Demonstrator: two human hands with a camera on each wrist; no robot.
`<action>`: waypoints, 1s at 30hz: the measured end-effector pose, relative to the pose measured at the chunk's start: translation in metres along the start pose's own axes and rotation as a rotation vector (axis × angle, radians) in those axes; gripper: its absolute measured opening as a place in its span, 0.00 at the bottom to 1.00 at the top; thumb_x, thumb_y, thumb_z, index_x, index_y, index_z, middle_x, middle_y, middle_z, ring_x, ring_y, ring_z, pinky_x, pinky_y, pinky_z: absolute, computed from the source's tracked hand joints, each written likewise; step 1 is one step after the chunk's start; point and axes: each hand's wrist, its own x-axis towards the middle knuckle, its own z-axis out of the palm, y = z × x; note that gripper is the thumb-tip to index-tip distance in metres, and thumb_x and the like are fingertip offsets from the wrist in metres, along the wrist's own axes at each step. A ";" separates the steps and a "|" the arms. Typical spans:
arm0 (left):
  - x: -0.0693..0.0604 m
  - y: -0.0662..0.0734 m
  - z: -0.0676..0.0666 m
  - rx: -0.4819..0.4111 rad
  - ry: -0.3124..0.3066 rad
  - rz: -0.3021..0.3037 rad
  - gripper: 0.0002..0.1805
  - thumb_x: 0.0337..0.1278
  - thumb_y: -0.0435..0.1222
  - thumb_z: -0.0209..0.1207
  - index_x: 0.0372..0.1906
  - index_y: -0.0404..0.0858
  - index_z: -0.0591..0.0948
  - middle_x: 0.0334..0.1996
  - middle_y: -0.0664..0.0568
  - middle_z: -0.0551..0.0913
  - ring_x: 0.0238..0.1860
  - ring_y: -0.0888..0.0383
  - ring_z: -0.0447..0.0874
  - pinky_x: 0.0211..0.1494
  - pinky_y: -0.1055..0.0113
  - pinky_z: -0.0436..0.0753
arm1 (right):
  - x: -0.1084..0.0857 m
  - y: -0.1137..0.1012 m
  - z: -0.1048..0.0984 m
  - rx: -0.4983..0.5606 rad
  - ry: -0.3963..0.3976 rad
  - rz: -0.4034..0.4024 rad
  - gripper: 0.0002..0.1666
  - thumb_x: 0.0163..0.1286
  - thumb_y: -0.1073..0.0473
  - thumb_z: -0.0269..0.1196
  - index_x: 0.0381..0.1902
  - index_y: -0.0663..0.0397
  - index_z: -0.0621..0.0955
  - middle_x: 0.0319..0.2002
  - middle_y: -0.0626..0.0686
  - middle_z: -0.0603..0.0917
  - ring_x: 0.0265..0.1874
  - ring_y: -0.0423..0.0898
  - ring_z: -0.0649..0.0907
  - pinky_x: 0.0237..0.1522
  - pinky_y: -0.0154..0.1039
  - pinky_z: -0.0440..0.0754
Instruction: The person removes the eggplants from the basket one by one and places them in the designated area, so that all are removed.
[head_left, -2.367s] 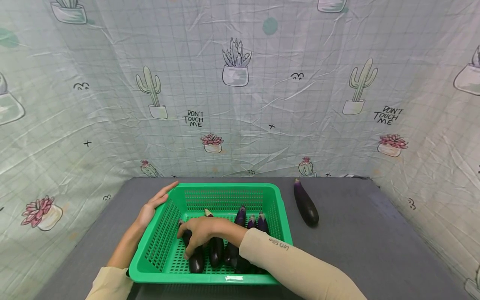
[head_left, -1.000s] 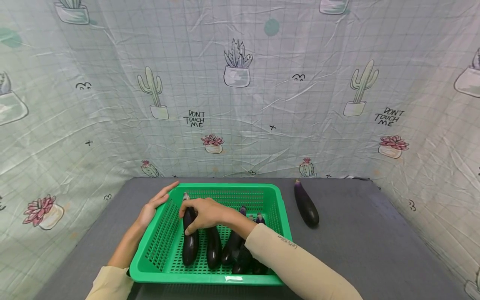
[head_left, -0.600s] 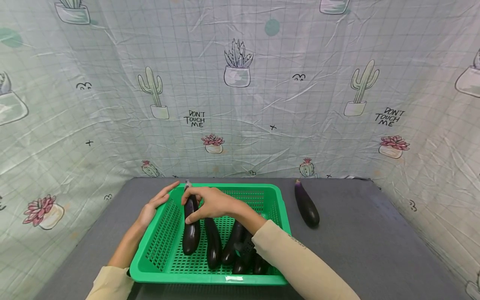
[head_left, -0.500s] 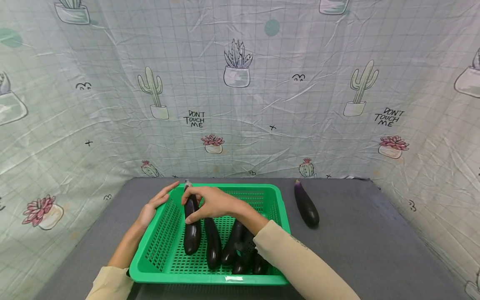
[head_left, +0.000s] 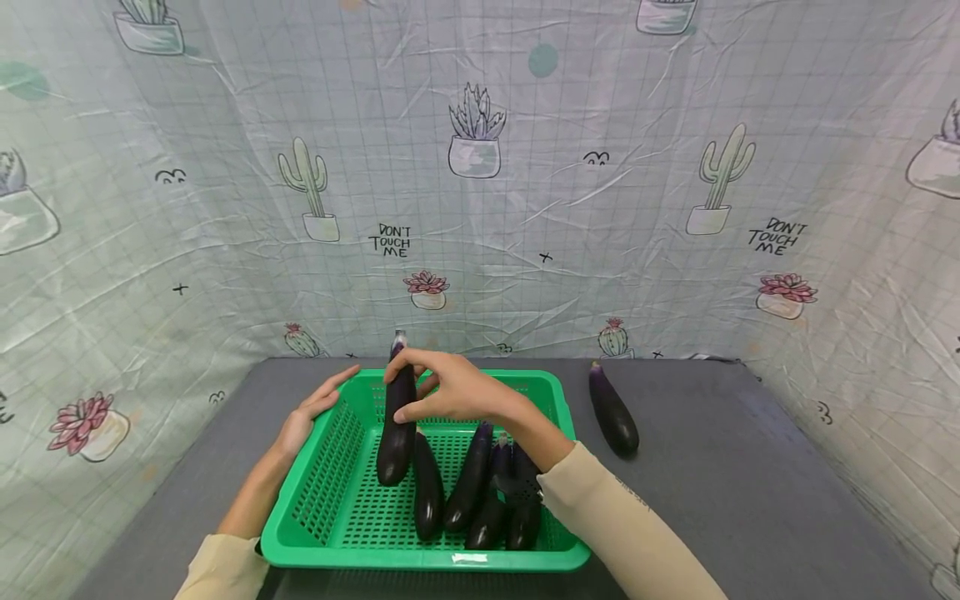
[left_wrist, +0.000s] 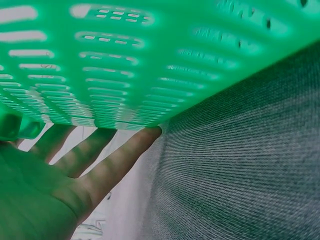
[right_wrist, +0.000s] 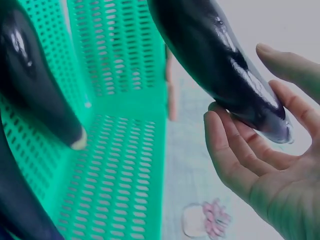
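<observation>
Your right hand has its fingers pinched on an eggplant over the basket; skin looks slick, so a loose grip could drop it. Left hand is straight-fingered along the basket's side.

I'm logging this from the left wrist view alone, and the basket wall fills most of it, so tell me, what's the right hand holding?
Observer: The right hand grips an eggplant, stem end up, in the head view.

Operator: Got it. Anything lying in the basket?

Observer: Yes, I count four others, side by side; the right sleeve side of the group is partly covered.

Operator: And is there one outside?

Observer: A single one lies on the table, to the right of the basket and apart from it.
</observation>
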 end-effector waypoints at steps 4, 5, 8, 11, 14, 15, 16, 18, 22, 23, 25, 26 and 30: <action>0.002 0.001 0.002 -0.017 0.001 0.013 0.29 0.87 0.37 0.28 0.84 0.36 0.46 0.74 0.60 0.66 0.67 0.63 0.78 0.64 0.69 0.81 | -0.013 -0.002 -0.015 0.016 0.049 -0.030 0.26 0.68 0.57 0.73 0.61 0.43 0.79 0.58 0.51 0.79 0.48 0.45 0.87 0.56 0.39 0.84; 0.002 0.001 0.002 0.018 0.016 0.013 0.30 0.87 0.37 0.28 0.84 0.34 0.47 0.76 0.60 0.64 0.68 0.65 0.76 0.65 0.71 0.79 | -0.017 -0.003 -0.018 0.023 0.064 -0.034 0.25 0.68 0.58 0.73 0.61 0.43 0.79 0.57 0.51 0.79 0.48 0.44 0.87 0.56 0.40 0.84; 0.003 0.002 0.004 0.156 0.075 0.017 0.29 0.86 0.37 0.30 0.83 0.32 0.51 0.81 0.49 0.56 0.77 0.57 0.64 0.74 0.62 0.70 | -0.029 -0.006 -0.028 0.059 0.094 -0.048 0.25 0.69 0.59 0.72 0.61 0.45 0.78 0.58 0.54 0.79 0.49 0.46 0.88 0.55 0.42 0.86; 0.004 0.003 0.005 0.259 0.121 0.009 0.29 0.86 0.38 0.32 0.82 0.30 0.55 0.83 0.36 0.48 0.83 0.39 0.45 0.79 0.39 0.52 | -0.042 -0.007 -0.037 0.091 0.124 -0.060 0.25 0.69 0.61 0.71 0.62 0.47 0.78 0.60 0.54 0.78 0.51 0.48 0.87 0.54 0.43 0.87; 0.003 0.004 0.006 0.262 0.126 0.006 0.29 0.85 0.37 0.33 0.81 0.28 0.55 0.82 0.29 0.44 0.81 0.27 0.34 0.73 0.24 0.41 | -0.055 -0.006 -0.045 0.111 0.160 -0.074 0.26 0.69 0.62 0.71 0.63 0.46 0.77 0.63 0.53 0.77 0.54 0.49 0.86 0.56 0.44 0.86; 0.003 0.004 0.006 0.261 0.126 0.002 0.29 0.85 0.37 0.33 0.81 0.28 0.55 0.82 0.29 0.44 0.80 0.27 0.33 0.73 0.23 0.40 | -0.060 -0.006 -0.047 0.119 0.170 -0.079 0.26 0.69 0.63 0.71 0.63 0.46 0.77 0.64 0.53 0.77 0.54 0.50 0.86 0.55 0.45 0.86; 0.003 0.004 0.006 0.264 0.127 0.002 0.29 0.85 0.37 0.33 0.81 0.28 0.55 0.82 0.29 0.44 0.80 0.26 0.33 0.73 0.23 0.40 | -0.064 -0.005 -0.049 0.125 0.184 -0.082 0.27 0.69 0.63 0.71 0.63 0.46 0.77 0.65 0.52 0.76 0.54 0.50 0.85 0.55 0.46 0.86; 0.003 0.004 0.006 0.254 0.122 -0.003 0.29 0.85 0.37 0.33 0.81 0.28 0.54 0.82 0.29 0.43 0.80 0.27 0.33 0.73 0.23 0.40 | -0.073 -0.003 -0.052 0.129 0.215 -0.098 0.27 0.69 0.63 0.71 0.64 0.46 0.77 0.65 0.53 0.76 0.53 0.52 0.85 0.55 0.47 0.86; 0.003 0.004 0.006 0.272 0.129 0.004 0.29 0.85 0.38 0.34 0.81 0.29 0.55 0.82 0.28 0.44 0.81 0.27 0.33 0.72 0.22 0.39 | -0.092 0.003 -0.057 0.138 0.276 -0.128 0.29 0.68 0.64 0.71 0.65 0.46 0.77 0.66 0.54 0.75 0.53 0.54 0.84 0.55 0.48 0.86; 0.003 0.004 0.006 0.274 0.128 0.005 0.29 0.85 0.38 0.33 0.81 0.29 0.55 0.82 0.28 0.44 0.81 0.27 0.33 0.73 0.23 0.39 | -0.097 0.004 -0.058 0.140 0.290 -0.134 0.29 0.69 0.64 0.71 0.65 0.47 0.76 0.66 0.54 0.74 0.53 0.55 0.84 0.55 0.48 0.86; 0.003 0.004 0.005 0.278 0.127 0.001 0.29 0.86 0.38 0.33 0.81 0.29 0.55 0.82 0.29 0.44 0.80 0.27 0.34 0.74 0.26 0.42 | -0.106 0.007 -0.061 0.144 0.315 -0.137 0.30 0.69 0.64 0.71 0.66 0.47 0.76 0.67 0.54 0.73 0.54 0.55 0.83 0.54 0.48 0.86; 0.003 0.004 0.005 0.272 0.122 -0.007 0.30 0.86 0.39 0.32 0.82 0.29 0.54 0.82 0.30 0.43 0.80 0.27 0.35 0.75 0.29 0.46 | -0.110 0.008 -0.062 0.146 0.327 -0.137 0.30 0.69 0.64 0.71 0.66 0.48 0.76 0.67 0.54 0.73 0.54 0.54 0.84 0.54 0.48 0.86; 0.003 0.004 0.005 0.253 0.107 -0.022 0.30 0.86 0.39 0.31 0.82 0.29 0.51 0.83 0.31 0.42 0.80 0.27 0.36 0.75 0.39 0.53 | -0.126 0.016 -0.068 0.149 0.384 -0.118 0.29 0.70 0.65 0.70 0.67 0.50 0.75 0.69 0.55 0.72 0.55 0.50 0.84 0.54 0.47 0.86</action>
